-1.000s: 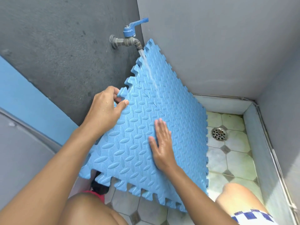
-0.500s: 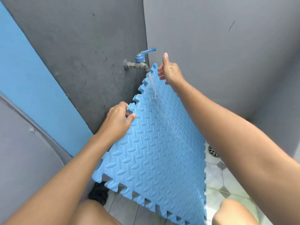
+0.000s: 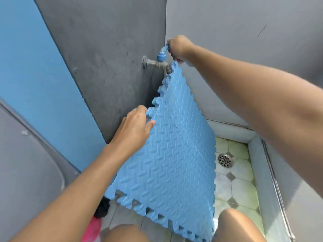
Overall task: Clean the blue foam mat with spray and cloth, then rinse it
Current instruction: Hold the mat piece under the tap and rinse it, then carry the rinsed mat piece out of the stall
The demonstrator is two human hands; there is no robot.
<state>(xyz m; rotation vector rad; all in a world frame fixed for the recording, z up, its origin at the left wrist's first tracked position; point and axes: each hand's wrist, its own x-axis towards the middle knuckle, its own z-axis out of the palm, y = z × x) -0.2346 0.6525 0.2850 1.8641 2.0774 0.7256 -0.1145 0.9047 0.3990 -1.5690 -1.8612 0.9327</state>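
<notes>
The blue foam mat (image 3: 167,159) with jigsaw edges stands tilted on end under the wall tap (image 3: 158,64), its top corner touching the spout. My left hand (image 3: 134,128) grips the mat's left edge about halfway up. Higher, my right hand (image 3: 178,47) is closed around the tap's blue lever handle. I see no stream of water below the spout. Neither spray bottle nor cloth is in view.
A grey wall corner rises behind the mat, with a blue panel at left. Pale floor tiles with a round metal drain (image 3: 225,160) lie to the right, bounded by a low kerb. Something dark (image 3: 103,209) and something pink (image 3: 91,229) lie at lower left. My knees are at the bottom.
My right hand left the mat's face, rose past its top corner and closed on the tap handle. The water stream seen earlier no longer shows. My left hand kept its grip.
</notes>
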